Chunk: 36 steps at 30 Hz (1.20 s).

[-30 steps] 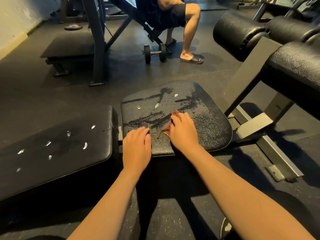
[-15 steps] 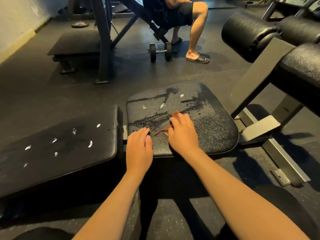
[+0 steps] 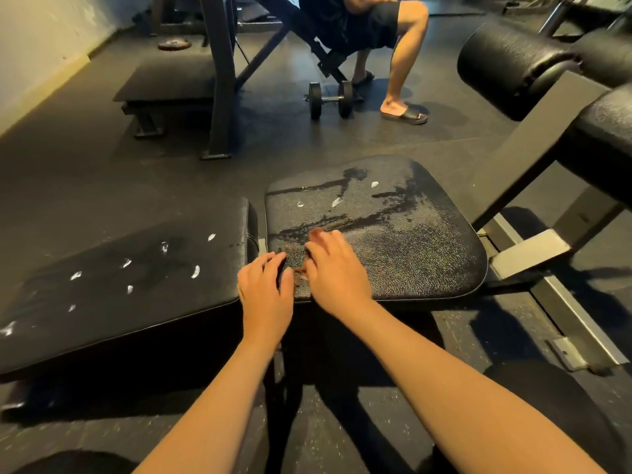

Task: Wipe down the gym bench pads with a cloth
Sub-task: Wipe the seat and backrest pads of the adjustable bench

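Our left hand (image 3: 265, 295) and right hand (image 3: 337, 271) are bare, forearms too; dark cloth covers our knees (image 3: 554, 405).

Gym, padded bench (image 3: 410, 241), dumbbell (image 3: 330, 98), dark rubber floor (image 3: 85, 148), perhaps a weight plate (image 3: 174, 44)

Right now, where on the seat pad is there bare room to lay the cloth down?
Free: the right half of the seat pad, from the right hand to its rounded edge. Crowded: the near-left corner, with left hand and cloth; wet streaks and white blobs cover the far-left part.
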Each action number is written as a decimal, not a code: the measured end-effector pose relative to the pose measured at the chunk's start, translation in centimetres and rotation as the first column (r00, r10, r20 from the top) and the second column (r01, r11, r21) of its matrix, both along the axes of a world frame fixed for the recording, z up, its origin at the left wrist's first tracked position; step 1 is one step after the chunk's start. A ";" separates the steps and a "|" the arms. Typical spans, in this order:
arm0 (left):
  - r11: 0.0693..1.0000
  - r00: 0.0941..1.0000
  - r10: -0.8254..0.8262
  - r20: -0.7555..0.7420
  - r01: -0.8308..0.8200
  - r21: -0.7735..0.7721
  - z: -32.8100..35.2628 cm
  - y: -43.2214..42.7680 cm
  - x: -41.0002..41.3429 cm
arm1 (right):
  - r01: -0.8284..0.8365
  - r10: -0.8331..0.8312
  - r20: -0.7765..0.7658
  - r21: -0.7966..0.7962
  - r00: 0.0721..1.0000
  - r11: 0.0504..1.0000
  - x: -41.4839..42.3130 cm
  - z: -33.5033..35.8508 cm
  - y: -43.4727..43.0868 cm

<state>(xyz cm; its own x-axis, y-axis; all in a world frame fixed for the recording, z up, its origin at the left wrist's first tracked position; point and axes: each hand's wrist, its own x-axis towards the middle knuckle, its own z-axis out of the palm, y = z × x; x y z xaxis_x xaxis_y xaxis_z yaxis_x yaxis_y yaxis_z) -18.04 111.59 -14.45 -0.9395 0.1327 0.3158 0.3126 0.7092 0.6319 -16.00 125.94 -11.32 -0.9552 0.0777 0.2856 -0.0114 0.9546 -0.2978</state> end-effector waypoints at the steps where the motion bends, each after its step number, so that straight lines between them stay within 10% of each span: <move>1: 0.999 0.999 -0.035 0.006 0.035 0.011 0.1 -0.2 0.2 | -0.081 0.081 0.023 -0.023 0.996 0.996 0.2 0.0 -0.6; 8: 0.992 0.999 -0.036 0.024 0.033 0.119 0.4 0.0 0.5 | 0.179 -0.177 0.032 -0.059 0.984 0.982 0.0 1.1 2.7; 16: 0.971 0.993 -0.107 0.048 0.094 0.218 0.5 -1.9 -0.4 | -0.228 0.249 0.131 -0.156 0.960 0.961 -0.8 1.0 -1.7; 20: 0.965 0.994 -0.093 0.066 0.073 0.252 0.8 -2.6 0.0 | 0.090 -0.089 0.032 -0.041 0.996 0.995 -1.4 1.7 -0.4; 23: 0.949 0.996 -0.009 0.084 -0.018 0.313 1.4 -3.0 0.1 | 0.022 -0.013 0.095 -0.088 0.995 0.996 -1.8 1.3 -2.9; 29: 0.922 0.988 -0.116 0.106 0.067 0.380 2.1 -0.6 -0.3 | -0.011 0.221 0.247 -0.645 0.944 0.764 -3.4 3.7 -3.9; 36: 0.985 0.984 -0.145 0.107 0.132 0.115 1.1 0.6 -4.9 | 0.010 0.014 0.058 -0.399 0.998 0.917 -3.4 0.8 -0.6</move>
